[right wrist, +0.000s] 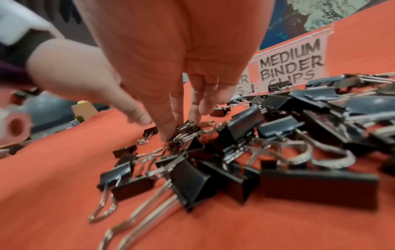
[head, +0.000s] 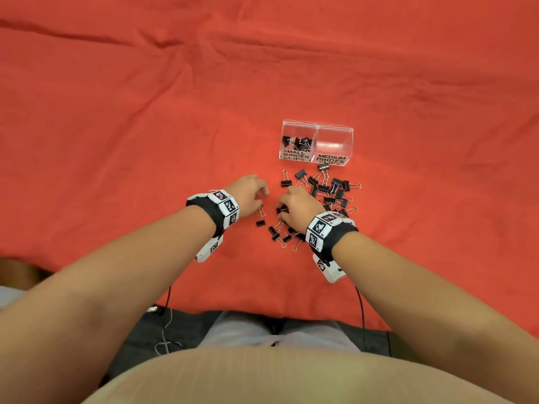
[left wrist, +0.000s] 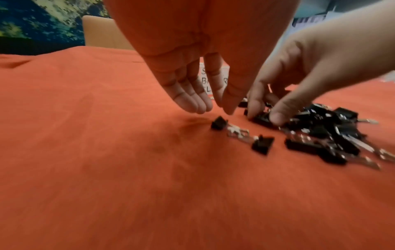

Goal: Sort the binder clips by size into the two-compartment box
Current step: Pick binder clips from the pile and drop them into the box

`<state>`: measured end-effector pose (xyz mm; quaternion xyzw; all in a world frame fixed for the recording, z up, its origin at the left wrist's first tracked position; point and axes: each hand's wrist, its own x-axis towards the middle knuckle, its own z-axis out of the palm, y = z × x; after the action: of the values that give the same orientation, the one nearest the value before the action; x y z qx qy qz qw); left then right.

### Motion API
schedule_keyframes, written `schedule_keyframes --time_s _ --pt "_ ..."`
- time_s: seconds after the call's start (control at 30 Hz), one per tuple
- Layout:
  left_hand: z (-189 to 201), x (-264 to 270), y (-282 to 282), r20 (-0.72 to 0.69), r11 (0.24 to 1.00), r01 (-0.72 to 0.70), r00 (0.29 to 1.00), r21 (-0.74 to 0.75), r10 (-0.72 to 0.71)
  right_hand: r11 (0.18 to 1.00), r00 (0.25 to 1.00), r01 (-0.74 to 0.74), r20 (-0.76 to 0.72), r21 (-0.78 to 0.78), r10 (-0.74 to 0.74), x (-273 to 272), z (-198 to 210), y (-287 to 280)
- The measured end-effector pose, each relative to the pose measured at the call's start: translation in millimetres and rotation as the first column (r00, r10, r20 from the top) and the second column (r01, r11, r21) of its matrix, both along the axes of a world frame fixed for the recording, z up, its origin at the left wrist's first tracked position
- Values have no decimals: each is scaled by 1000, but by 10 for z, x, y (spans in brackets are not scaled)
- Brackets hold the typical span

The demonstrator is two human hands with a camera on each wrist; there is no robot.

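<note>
**Two hands at a pile of binder clips before a labelled two-compartment box**

A clear two-compartment box stands on a red cloth. Its left compartment, labelled "SMALL BINDER CLIPS", holds several black clips; the right compartment is labelled "MEDIUM BINDER CLIPS", and no clips show inside it in the head view. A loose pile of binder clips, black with wire handles and of mixed sizes, lies on the cloth just in front of the box and runs toward the person.

The right hand reaches down into the near left part of the pile. In the left wrist view its thumb and fingertips close on either side of a small black clip that lies on the cloth; the right wrist view shows the same fingertips among wire handles.

The left hand hovers just left of the pile, with its fingers straight and close together, pointing down, and holding nothing. Two small clips lie apart from the pile on the cloth, just beneath and beside these fingertips, not touching them.

Both wrists carry bands with black-and-white markers.
</note>
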<state>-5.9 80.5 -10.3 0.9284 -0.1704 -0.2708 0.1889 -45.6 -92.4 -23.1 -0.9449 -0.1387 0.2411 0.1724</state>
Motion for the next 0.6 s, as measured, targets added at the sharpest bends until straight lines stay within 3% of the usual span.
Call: schedule_keyframes --time_s 0.13,0.23,0.43,0.6 --pt "-141 -160 37 -10 999 -2 1000 34 2 992 996 88 -35 87 -85 2 -27 -58" --pt "-185 -189 24 18 999 -40 999 20 39 952 967 251 -86 174 -239 6 14 -121" --pt "-115 -196 -16 58 998 -46 997 -49 48 753 826 564 -234 340 -513 77 156 -380" --pt "-75 -210 21 5 965 -182 983 -191 186 560 723 691 -462 457 -514 155 219 -440"
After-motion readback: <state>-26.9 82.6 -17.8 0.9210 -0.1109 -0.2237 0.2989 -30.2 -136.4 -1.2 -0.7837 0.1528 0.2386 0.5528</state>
